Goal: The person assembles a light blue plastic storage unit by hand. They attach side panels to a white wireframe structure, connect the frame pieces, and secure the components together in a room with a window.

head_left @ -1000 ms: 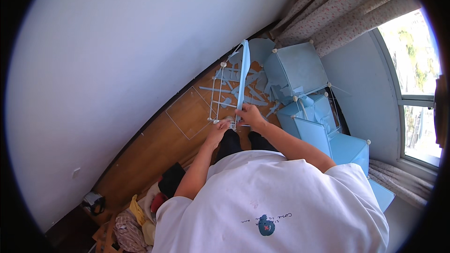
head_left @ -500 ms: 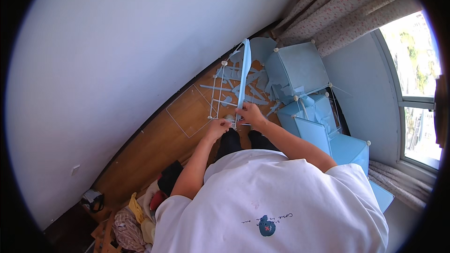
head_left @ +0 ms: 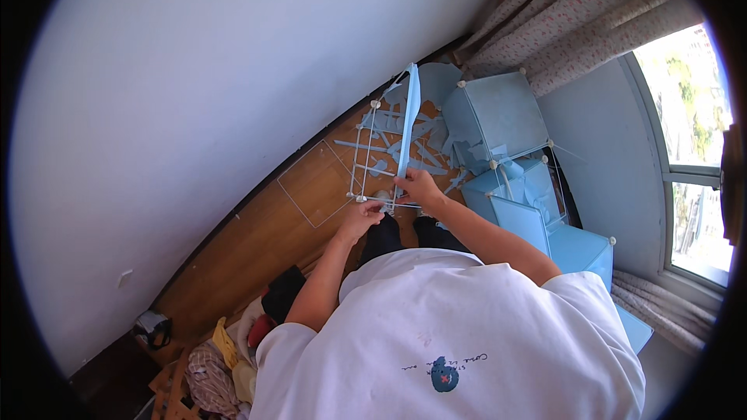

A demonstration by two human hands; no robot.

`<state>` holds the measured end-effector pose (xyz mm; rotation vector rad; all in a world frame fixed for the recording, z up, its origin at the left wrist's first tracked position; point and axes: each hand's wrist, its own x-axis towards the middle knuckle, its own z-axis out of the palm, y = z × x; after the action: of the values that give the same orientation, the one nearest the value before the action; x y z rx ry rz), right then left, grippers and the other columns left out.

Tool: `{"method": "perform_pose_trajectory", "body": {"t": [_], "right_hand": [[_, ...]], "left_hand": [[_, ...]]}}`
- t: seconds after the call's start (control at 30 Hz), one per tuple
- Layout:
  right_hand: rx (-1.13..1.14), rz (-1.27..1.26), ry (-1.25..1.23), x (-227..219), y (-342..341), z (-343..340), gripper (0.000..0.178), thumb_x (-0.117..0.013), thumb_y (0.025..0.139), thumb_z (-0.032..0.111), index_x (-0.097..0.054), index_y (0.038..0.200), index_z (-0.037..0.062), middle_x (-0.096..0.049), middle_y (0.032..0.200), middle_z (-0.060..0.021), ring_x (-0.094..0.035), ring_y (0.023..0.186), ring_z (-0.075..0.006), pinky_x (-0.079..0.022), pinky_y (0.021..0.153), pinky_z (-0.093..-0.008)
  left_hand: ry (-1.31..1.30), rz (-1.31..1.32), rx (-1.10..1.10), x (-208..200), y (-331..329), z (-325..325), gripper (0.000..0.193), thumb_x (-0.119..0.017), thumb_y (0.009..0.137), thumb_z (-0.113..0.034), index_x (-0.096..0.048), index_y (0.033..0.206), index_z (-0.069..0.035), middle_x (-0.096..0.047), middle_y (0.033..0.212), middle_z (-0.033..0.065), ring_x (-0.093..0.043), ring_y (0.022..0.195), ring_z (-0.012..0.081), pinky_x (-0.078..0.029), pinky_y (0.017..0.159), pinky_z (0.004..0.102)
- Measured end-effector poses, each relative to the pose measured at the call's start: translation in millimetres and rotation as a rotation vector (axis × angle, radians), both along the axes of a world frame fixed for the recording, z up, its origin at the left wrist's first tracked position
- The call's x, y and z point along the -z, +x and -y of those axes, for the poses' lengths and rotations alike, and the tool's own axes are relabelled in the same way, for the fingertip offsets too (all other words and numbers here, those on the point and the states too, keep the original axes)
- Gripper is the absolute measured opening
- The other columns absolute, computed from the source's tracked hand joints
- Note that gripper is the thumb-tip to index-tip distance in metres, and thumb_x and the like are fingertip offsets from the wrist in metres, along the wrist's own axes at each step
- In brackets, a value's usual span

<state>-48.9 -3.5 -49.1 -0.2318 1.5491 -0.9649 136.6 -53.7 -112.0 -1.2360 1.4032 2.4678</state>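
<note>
A white wire frame (head_left: 363, 148) with pale blue plastic sheeting (head_left: 410, 117) along its right side stands in front of my legs. White knob connectors (head_left: 375, 103) sit at its corners. My right hand (head_left: 420, 189) is closed on the sheeting's near end and the rod beside it. By the frame's near lower edge, my left hand (head_left: 361, 218) has its fingers bent together at the bottom rod, just below another white connector (head_left: 360, 198). What exactly lies between the left fingertips is too small to make out.
Torn blue plastic pieces (head_left: 424, 157) litter the wooden floor beyond the frame. A square wire panel (head_left: 315, 184) lies by the white wall (head_left: 194, 93). Blue storage cubes (head_left: 506, 113) stand at right, below a curtain (head_left: 576, 15) and window. Clothes (head_left: 210, 377) are heaped at lower left.
My left hand has dropped slightly, and the connector above it shows more fully. The bottom rod has swung a little toward my right hand, which keeps its hold.
</note>
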Motion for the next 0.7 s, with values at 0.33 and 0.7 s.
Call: {"method": "perform_pose_trajectory", "body": {"t": [0.33, 0.7], "right_hand": [[-0.027, -0.010, -0.004, 2, 3, 3, 0.018, -0.054, 0.085, 0.015, -0.054, 0.088, -0.0031, -0.055, 0.077, -0.0071, -0.060, 0.067, -0.0161, -0.055, 0.060, -0.0275], [-0.017, 0.027, -0.004, 3, 3, 4, 0.018, -0.054, 0.085, 0.015, -0.054, 0.089, -0.0029, -0.054, 0.080, -0.0068, -0.059, 0.070, -0.0164, -0.055, 0.062, -0.0278]], "left_hand": [[-0.509, -0.006, 0.018, 16, 2, -14, 0.032, -0.068, 0.067, -0.004, -0.057, 0.096, -0.001, -0.060, 0.088, 0.0089, -0.058, 0.075, 0.0154, -0.047, 0.069, 0.0275], [-0.508, 0.027, 0.047, 11, 1, -11, 0.029, -0.067, 0.072, -0.008, -0.057, 0.099, 0.000, -0.062, 0.083, 0.0063, -0.059, 0.073, 0.0133, -0.047, 0.064, 0.0247]]}}
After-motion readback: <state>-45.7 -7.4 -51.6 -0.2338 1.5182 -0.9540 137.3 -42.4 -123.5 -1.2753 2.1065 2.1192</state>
